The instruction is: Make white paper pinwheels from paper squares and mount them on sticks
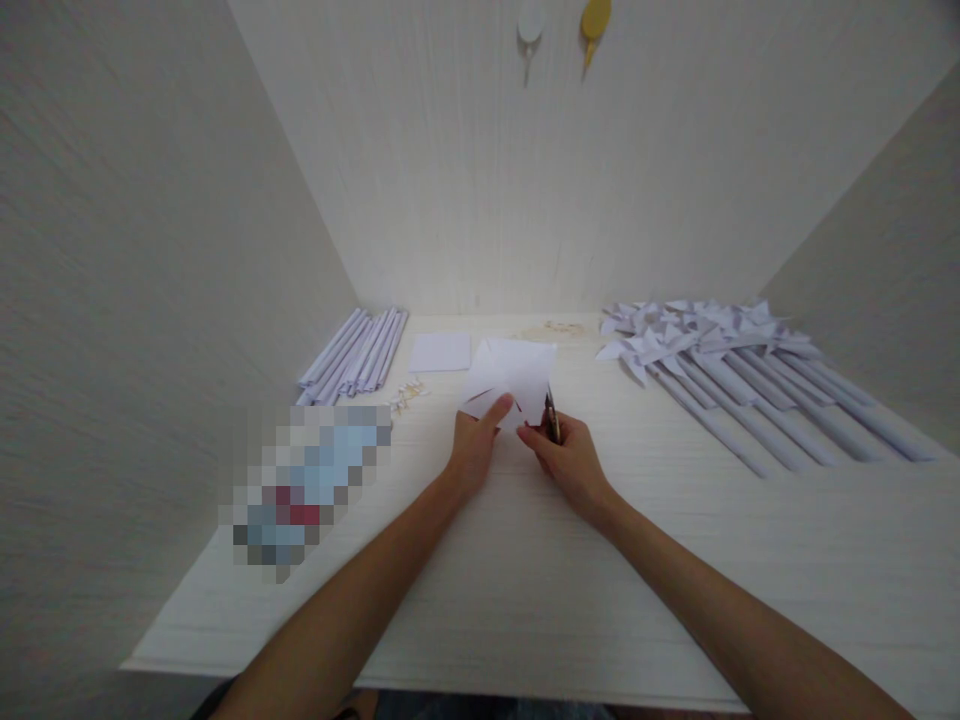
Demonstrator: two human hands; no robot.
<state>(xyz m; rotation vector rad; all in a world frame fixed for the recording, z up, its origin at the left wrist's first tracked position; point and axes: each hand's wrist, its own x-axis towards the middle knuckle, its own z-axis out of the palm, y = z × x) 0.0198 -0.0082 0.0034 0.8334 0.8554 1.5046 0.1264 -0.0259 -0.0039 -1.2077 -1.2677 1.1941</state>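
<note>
White paper [514,380], a square sheet with cuts along its near edge, is pinched at its lower left corner by the left hand [474,447], thumb on top. Scissors [553,417] are gripped in the right hand [568,458], their blades set against the sheet's right edge. Beyond the left hand, a smaller paper square [440,352] and rolled paper tubes [360,353] are laid on the table [525,580]. Well to the right of the right hand, finished paper pinwheels [720,370] are spread out.
</note>
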